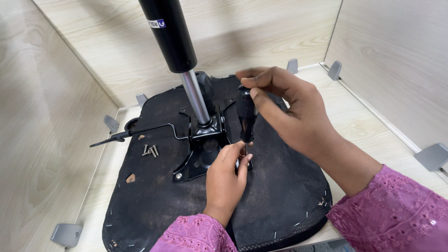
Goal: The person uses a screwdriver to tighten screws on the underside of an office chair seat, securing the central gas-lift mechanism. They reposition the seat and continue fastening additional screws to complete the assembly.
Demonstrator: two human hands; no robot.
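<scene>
Screwdriver (246,115) — upright, gripped between both hands.

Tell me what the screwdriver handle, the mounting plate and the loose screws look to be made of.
Screwdriver handle: likely black plastic or rubber, ridged grip with a dull sheen.
Mounting plate: probably painted steel, glossy black with stamped edges and holes.
Loose screws: bare metal, silvery and glinting.

Loose screws (150,150): four. Screwdriver (245,114): one.
</scene>
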